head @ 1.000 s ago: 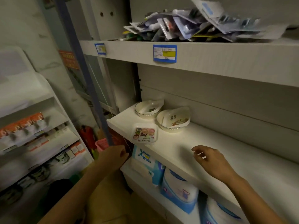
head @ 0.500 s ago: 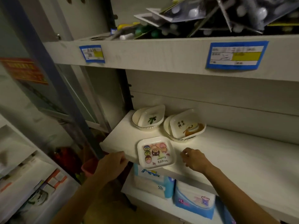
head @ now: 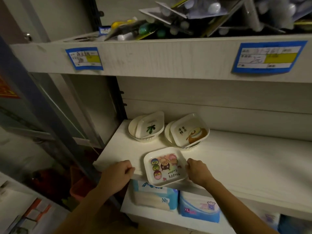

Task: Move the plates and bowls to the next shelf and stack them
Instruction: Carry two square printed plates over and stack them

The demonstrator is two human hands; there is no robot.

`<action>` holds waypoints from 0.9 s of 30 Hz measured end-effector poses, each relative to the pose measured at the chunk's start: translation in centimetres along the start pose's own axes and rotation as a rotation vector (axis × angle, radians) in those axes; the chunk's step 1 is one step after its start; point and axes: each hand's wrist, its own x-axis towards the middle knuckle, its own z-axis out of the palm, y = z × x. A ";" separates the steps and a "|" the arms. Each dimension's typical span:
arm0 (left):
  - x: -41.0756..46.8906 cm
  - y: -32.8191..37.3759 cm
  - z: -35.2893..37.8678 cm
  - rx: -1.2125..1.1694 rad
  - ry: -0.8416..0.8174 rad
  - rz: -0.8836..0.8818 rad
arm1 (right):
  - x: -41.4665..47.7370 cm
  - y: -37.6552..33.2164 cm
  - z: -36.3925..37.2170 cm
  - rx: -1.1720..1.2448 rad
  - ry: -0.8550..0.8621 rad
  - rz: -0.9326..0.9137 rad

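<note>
A square white plate with cartoon owls [head: 164, 167] lies at the front edge of the white middle shelf [head: 244, 164], its near corner slightly over the edge. My right hand [head: 198, 172] holds the plate's right rim with curled fingers. My left hand [head: 117, 174] grips the shelf's front edge just left of the plate, apart from it. Behind stand two round bowls, each with a square plate tilted inside: a leaf plate [head: 149, 127] on the left and a plate with an orange jar picture [head: 190, 131] on the right.
The upper shelf [head: 152, 59] hangs close overhead, with blue price labels and a pile of packaged goods. Blue and white packs [head: 199, 206] fill the shelf below. A dark blue post [head: 33, 98] stands at the left. The middle shelf runs on to the right.
My right hand has moved left from the bare shelf to the owl plate's right rim. My left hand stays on the shelf edge. The view has come closer.
</note>
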 end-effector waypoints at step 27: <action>17.7 17.1 6.8 -0.119 -0.203 -0.286 | -10.4 17.2 -12.2 0.120 0.355 0.275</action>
